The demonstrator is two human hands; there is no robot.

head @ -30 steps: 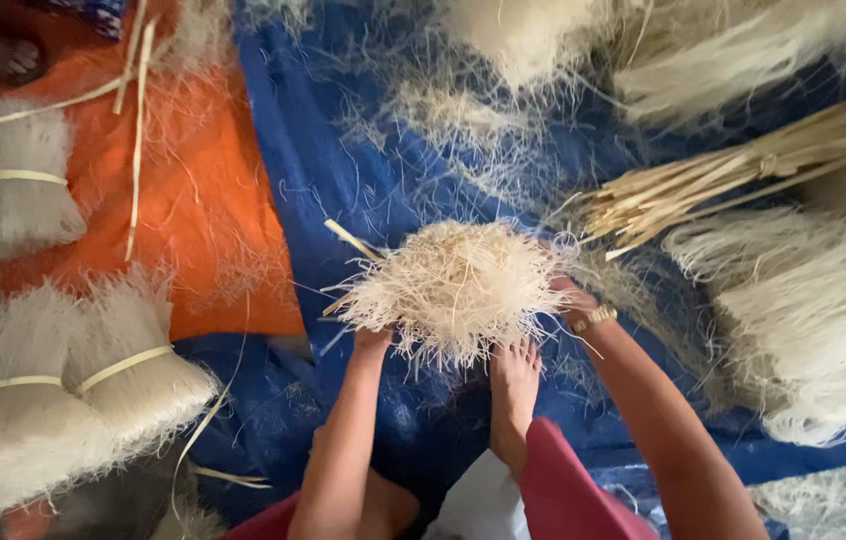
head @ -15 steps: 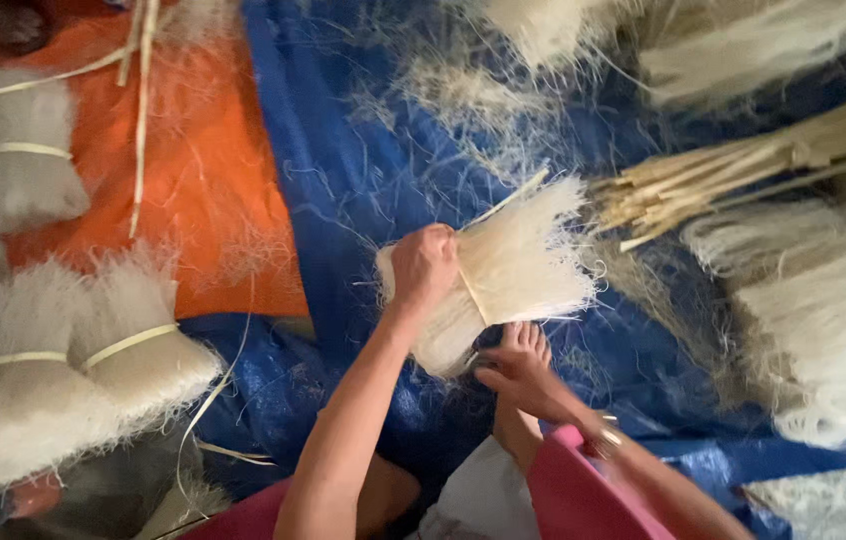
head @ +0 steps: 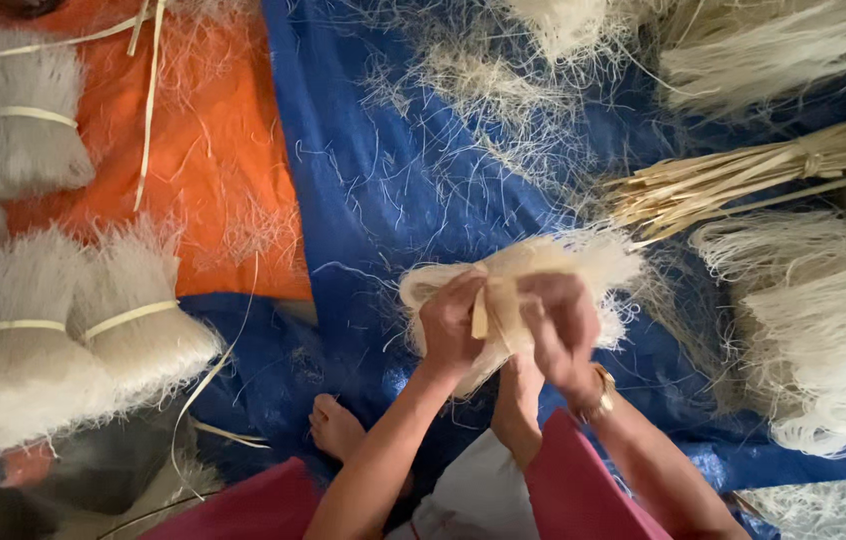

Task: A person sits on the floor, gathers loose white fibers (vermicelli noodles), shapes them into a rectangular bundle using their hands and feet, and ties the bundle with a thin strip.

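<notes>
Both hands busy on one pale bundle of thin noodle-like strands (head: 583,262), held over the blue sheet (head: 383,200). Left hand (head: 451,325) clenched around the bundle's near end, fingers curled tight. Right hand (head: 563,328) closed too, pinching a flat pale strip (head: 481,312) against the bundle's middle. Bundle lying crosswise, frayed end fanning right. Bare foot (head: 335,428) tucked below the arms. Off to the left, tied bundles (head: 133,320) resting beside the orange sheet (head: 213,170). Upper right, a sheaf of tan strips (head: 743,180), well apart from the hands; loose strands (head: 813,310) heaped beneath it.
</notes>
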